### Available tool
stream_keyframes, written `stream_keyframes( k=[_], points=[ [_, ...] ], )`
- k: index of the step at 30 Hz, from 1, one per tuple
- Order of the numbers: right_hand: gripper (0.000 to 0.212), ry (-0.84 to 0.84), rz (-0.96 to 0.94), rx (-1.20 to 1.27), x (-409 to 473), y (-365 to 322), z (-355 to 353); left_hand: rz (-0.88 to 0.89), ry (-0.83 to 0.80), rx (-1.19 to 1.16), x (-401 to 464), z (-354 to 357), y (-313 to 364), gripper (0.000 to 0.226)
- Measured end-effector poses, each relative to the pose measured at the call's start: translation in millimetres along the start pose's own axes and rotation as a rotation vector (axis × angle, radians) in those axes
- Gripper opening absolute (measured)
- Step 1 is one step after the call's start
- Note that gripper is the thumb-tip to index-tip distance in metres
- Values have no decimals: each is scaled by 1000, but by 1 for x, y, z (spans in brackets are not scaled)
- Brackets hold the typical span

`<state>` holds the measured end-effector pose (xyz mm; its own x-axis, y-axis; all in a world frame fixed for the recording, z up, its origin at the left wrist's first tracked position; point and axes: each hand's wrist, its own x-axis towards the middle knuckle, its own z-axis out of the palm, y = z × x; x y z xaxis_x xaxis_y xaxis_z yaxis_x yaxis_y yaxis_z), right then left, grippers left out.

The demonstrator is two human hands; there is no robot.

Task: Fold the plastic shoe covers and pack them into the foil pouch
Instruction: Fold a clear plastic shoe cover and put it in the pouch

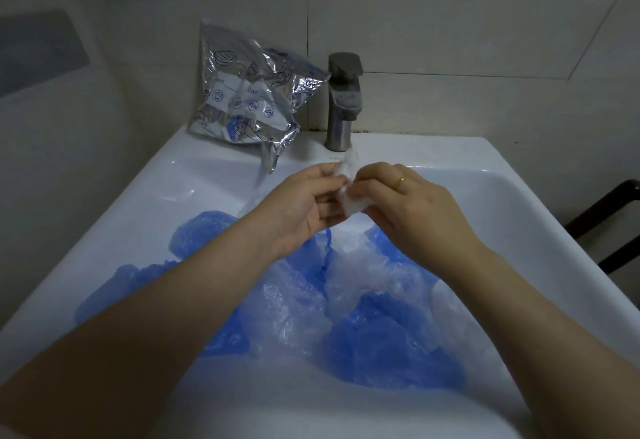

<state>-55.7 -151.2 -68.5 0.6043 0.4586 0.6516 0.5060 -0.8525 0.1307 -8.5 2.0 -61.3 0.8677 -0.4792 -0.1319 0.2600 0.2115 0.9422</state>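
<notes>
Below, blue shoe covers (pixel 363 317) fill the sink (pixel 519 196).

walls: pale tiles (pixel 450 57), dim light; fixture: white sink (pixel 519 196); steel tap (pixel 341 102) at back rim; dark frame (pixel 609 217) right

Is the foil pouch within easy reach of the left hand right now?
Probably yes. The foil pouch leans against the wall just beyond the left hand with nothing between them, but that hand is pinching the folded clear shoe cover with the right hand.
</notes>
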Motion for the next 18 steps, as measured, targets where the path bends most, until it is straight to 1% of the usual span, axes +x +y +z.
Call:
stream_keyframes(
  k=[2, 4, 6, 8, 9, 11, 13, 15, 16, 18],
  points=[
    [26, -11, 72, 96, 0, 0, 0, -8, 4, 30, 1, 0, -3, 15],
    [28, -48, 228, 279, -1, 2, -2, -4, 8, 83, 0, 1, -6, 15],
    [15, -91, 415, 485, -2, 2, 0, 23, 10, 145, 0, 2, -8, 16],
    [5, -81, 619, 678, -2, -1, 2, 62, 8, 168, -2, 1, -6, 19],
    [3, -64, 705, 765, -1, -3, 3, 84, 6, 185, -3, 1, -4, 20],
    [7, -33, 841, 900, 0, -6, 5, 112, -5, 257, -4, 1, -3, 23],
    [14, -27, 925, 947, 0, -6, 6, 118, -24, 312, -4, 3, -3, 21],
    [19, -46, 957, 910, 1, -5, 4, 104, -39, 314, -6, 6, -2, 14],
    [21, -52, 963, 893, 1, -4, 4, 115, -41, 356, -6, 6, -2, 14],
    [23, -42, 992, 906, 2, -5, 4, 175, -59, 479, -6, 5, -4, 23]
  ],
)
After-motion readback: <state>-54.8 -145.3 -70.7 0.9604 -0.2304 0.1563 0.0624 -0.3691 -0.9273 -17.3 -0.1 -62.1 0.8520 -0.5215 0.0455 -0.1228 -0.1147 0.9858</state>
